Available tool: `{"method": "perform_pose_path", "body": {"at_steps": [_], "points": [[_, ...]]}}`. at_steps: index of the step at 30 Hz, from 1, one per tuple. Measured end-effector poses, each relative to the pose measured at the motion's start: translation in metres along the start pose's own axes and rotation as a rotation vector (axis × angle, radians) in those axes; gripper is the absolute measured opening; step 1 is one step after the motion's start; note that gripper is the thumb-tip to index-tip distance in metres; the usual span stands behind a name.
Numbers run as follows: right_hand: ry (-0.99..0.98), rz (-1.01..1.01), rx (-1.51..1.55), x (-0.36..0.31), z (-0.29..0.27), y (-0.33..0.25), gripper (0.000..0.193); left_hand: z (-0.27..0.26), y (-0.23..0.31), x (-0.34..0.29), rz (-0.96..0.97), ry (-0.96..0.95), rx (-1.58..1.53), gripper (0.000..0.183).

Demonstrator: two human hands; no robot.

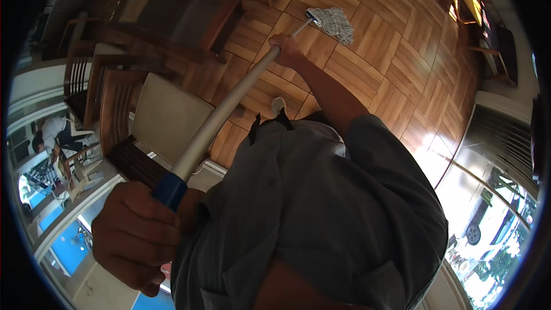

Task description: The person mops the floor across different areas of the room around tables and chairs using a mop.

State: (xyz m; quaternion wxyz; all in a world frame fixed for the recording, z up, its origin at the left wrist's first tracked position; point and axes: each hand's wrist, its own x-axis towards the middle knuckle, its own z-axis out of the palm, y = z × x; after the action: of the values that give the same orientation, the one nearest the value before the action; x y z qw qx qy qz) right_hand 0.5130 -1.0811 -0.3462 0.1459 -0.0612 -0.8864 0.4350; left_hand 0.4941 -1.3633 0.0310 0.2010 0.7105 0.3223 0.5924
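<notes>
Looking down from the head camera, the only view, we see a person in a grey shirt holding a string mop with both bare hands. Its silver pole runs diagonally from lower left to upper centre. The left grip, large and near at lower left, is clenched round the pole's blue end sleeve. The right grip, at the end of an outstretched arm, is wrapped around the pole much farther down, near the mop head. Beyond it, at top centre, the grey-white mop head lies spread on the wood-patterned floor, its strands fanning to the right from a blue clamp. One pale shoe shows below the right grip. Left of the pole stands a slat-backed wooden chair beside a flat beige panel; above is a dim, wood-framed piece of furniture with a glassy surface. At far left, a second person in a pale top appears small. At lower right, bright glass shows a vehicle outside.
</notes>
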Motion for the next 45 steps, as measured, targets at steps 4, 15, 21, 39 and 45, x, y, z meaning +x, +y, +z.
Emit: {"method": "perform_pose_path", "body": {"at_steps": [4,15,21,39,45], "points": [[-0.196,0.052,-0.002,0.025,0.043,-0.019,0.013,0.021,0.025,-0.016,-0.01,0.143,0.152,0.028],[-0.231,-0.21,0.062,-0.013,0.04,-0.033,0.023,0.073,0.04,-0.027,-0.024,0.325,0.223,0.029],[-0.224,-0.121,-0.178,-0.074,0.023,-0.038,0.014,0.09,0.057,-0.048,0.043,0.371,0.07,0.03],[0.075,0.468,-0.292,-0.34,-0.122,0.008,0.015,0.188,-0.03,0.013,0.008,-0.274,-0.514,0.023],[0.288,0.522,-0.3,-0.408,-0.133,0.01,0.015,0.216,-0.054,0.025,0.008,-0.34,-0.662,0.017]]}}
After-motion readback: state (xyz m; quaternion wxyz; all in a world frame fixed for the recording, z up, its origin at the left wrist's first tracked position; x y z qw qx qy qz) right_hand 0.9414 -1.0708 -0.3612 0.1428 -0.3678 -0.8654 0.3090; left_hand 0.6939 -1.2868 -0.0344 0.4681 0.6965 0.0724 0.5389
